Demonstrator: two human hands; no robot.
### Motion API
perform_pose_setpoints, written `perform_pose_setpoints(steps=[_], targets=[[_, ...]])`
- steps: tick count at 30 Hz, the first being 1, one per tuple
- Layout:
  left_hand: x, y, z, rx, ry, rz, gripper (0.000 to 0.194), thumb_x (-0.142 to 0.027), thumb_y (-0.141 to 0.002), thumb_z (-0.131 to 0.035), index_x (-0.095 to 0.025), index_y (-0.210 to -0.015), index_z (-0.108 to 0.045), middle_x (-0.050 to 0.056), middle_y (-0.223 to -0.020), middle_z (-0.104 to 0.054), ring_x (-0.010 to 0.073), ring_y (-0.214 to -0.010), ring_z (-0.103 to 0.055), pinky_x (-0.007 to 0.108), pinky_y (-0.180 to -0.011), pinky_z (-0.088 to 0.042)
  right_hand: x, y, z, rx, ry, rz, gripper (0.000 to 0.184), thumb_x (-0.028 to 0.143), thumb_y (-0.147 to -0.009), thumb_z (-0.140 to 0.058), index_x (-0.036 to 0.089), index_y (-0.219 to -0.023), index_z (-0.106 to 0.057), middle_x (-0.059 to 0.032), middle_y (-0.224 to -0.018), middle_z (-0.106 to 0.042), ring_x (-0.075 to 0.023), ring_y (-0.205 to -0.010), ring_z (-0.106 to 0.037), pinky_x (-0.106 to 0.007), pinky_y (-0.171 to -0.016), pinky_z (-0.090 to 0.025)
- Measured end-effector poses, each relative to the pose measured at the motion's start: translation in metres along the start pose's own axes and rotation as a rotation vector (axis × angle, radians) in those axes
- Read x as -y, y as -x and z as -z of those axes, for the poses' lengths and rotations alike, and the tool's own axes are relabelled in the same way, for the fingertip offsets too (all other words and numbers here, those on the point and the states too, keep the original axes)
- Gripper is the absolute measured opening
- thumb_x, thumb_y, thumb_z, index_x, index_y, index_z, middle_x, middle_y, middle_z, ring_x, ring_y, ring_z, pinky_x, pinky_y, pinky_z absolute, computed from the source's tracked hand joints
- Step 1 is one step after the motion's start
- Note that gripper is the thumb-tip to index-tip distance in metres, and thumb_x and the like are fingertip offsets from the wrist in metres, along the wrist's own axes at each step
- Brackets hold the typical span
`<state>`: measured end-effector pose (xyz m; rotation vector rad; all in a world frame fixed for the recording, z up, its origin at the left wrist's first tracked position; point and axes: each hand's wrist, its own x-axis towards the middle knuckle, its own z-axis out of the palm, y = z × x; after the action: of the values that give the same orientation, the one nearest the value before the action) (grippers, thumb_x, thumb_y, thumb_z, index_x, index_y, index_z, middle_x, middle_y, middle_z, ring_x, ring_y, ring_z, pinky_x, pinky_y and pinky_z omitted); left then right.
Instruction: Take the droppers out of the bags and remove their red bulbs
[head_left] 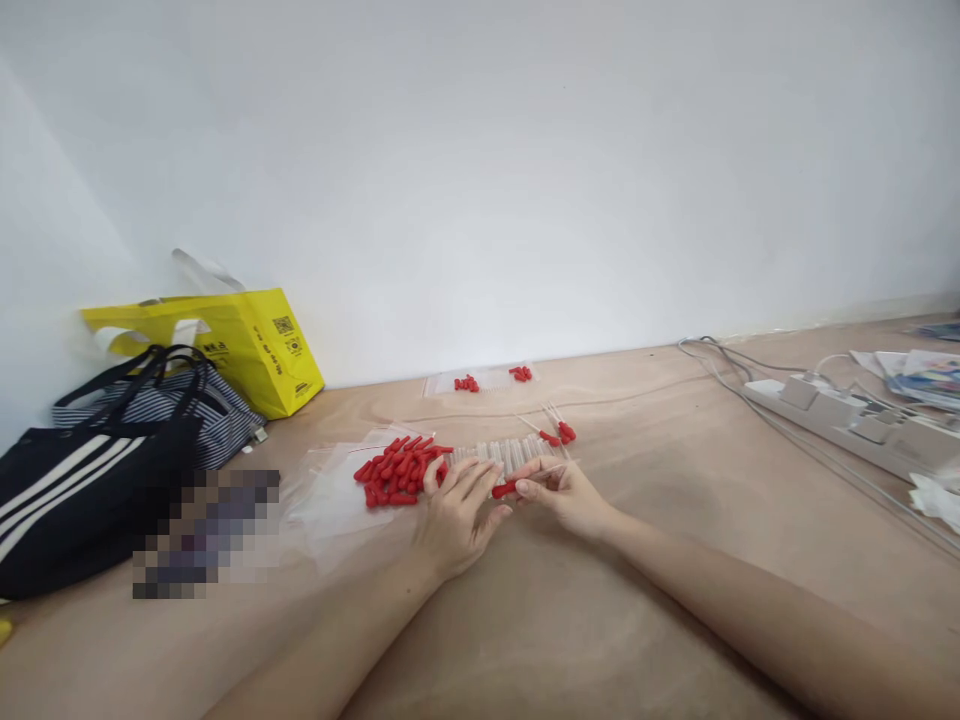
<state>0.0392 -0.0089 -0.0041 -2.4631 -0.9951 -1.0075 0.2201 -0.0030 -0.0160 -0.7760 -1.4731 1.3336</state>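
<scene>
My right hand [566, 495] pinches a dropper between thumb and fingers. The dropper's red rubber bulb [505, 490] points left and its thin clear tube sticks out to the right. Close to the bulb's end is my left hand [461, 505], its fingers apart and nothing seen in its grasp; whether a fingertip touches the bulb I cannot tell. Left of that hand lies a heap of red rubber bulbs [397, 470], partly on clear plastic bags [330, 500]. Behind both hands runs a row of clear tubes [514, 455]. Several assembled droppers [566, 432] rest beyond my right hand.
Near the wall lie flat clear bags with red-bulbed droppers [466, 384] inside. On the left are a yellow bag [262, 350], a striped cloth bag [232, 415] and a black bag [97, 490]. A white power strip [847, 420] with cables and some papers [922, 372] occupy the right.
</scene>
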Motion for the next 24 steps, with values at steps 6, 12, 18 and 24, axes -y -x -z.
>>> perform_pose_setpoints(steps=[6, 12, 18, 24], targets=[[0.007, 0.004, -0.006, -0.02, 0.053, -0.004, 0.02, -0.024, -0.086, -0.041, -0.02, -0.089, -0.06, 0.001, -0.075, -0.068, 0.0185, -0.087, -0.059, 0.046, -0.096, -0.015, -0.003, 0.005, 0.0, 0.069, 0.016, -0.039, 0.031, 0.041, -0.069, -0.063, 0.017, -0.089, -0.062, -0.005, -0.086, -0.067, -0.017, -0.082, -0.062, -0.033, -0.078, -0.047], [0.011, 0.003, -0.003, -0.081, -0.017, 0.03, 0.017, -0.024, -0.085, -0.044, -0.02, -0.078, -0.06, -0.001, -0.069, -0.066, 0.0158, -0.074, -0.058, 0.045, -0.093, -0.019, 0.0, 0.008, 0.017, -0.101, 0.569, 0.319, 0.021, 0.035, -0.079, -0.053, 0.02, -0.084, -0.065, -0.0045, -0.081, -0.068, -0.0179, -0.079, -0.062, -0.035, -0.076, -0.047], [0.005, 0.001, -0.003, -0.135, -0.082, -0.02, 0.013, -0.022, -0.082, -0.048, -0.021, -0.077, -0.06, -0.002, -0.069, -0.066, 0.0153, -0.074, -0.058, 0.045, -0.095, -0.019, -0.005, 0.005, 0.015, -0.224, 1.291, 0.878, 0.018, 0.023, -0.081, -0.054, 0.026, -0.097, -0.06, 0.002, -0.076, -0.069, -0.0192, -0.1, -0.055, -0.056, -0.101, -0.004], [0.006, 0.004, -0.01, -0.078, -0.078, -0.067, 0.016, -0.027, -0.083, -0.047, -0.024, -0.089, -0.061, -0.001, -0.085, -0.068, 0.0177, -0.088, -0.058, 0.047, -0.098, -0.015, -0.016, 0.003, 0.01, -0.189, 1.396, 1.015, 0.023, 0.01, -0.082, -0.045, 0.022, -0.096, -0.058, 0.0027, -0.073, -0.069, -0.0147, -0.102, -0.054, -0.053, -0.103, 0.0]])
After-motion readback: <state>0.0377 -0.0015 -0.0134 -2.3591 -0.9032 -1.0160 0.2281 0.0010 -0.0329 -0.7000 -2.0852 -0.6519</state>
